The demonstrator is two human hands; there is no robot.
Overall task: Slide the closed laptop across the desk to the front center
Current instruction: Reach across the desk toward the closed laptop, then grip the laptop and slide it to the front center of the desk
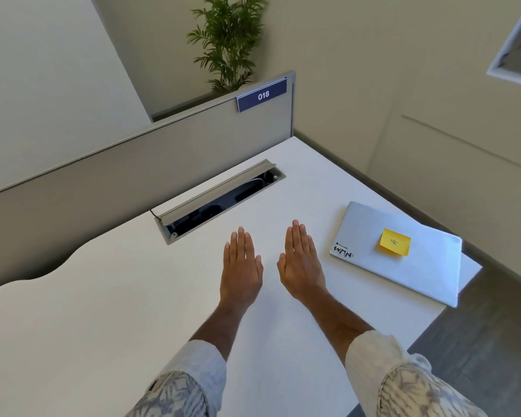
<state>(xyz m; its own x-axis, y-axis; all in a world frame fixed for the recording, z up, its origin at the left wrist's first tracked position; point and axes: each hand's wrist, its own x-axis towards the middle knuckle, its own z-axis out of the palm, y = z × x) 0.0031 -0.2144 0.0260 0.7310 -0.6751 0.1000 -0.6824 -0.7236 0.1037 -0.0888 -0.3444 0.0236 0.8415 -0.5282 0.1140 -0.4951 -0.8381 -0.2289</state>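
Note:
A closed silver laptop (424, 266) lies at the right end of the white desk (118, 296), its right corner jutting past the desk edge. A yellow sticky note (394, 241) is stuck on its lid and a dark sticker (343, 251) marks its near-left corner. My left hand (242, 266) and my right hand (301, 263) lie flat, palms down, side by side on the desk's middle, holding nothing. The right hand is a short gap left of the laptop, not touching it.
An open cable tray (220, 200) with a raised flap is sunk into the desk just beyond my fingers. A grey partition (133, 164) with a "018" sign (262, 95) runs along the back. A potted plant (229, 40) stands behind it. Floor lies right of the desk.

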